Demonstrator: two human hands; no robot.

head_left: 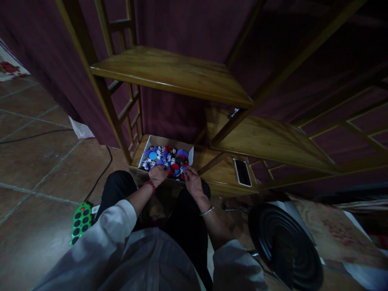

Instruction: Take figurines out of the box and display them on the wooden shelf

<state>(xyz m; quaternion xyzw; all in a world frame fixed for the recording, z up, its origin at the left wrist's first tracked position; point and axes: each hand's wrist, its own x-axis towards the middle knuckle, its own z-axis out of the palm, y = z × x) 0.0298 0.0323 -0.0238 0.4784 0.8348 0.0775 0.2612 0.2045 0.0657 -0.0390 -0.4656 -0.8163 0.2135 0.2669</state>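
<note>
A shallow white cardboard box sits on the lowest wooden shelf, filled with small toy-like pieces in blue, purple, red, black and white. At the box's near edge, my left hand reaches in with its fingers bent and closed among the pieces; a red bead bracelet is on the wrist. My right hand is at the near right corner, thumb and fingers pinched together over the pieces, a silver bangle on its wrist. What either hand grips is too small and dark to make out.
A wooden shelf board juts out above the box. To the right on the low shelf lies a phone. A green power strip is on the tiled floor at left, its cable running behind. A round black ribbed seat stands at lower right.
</note>
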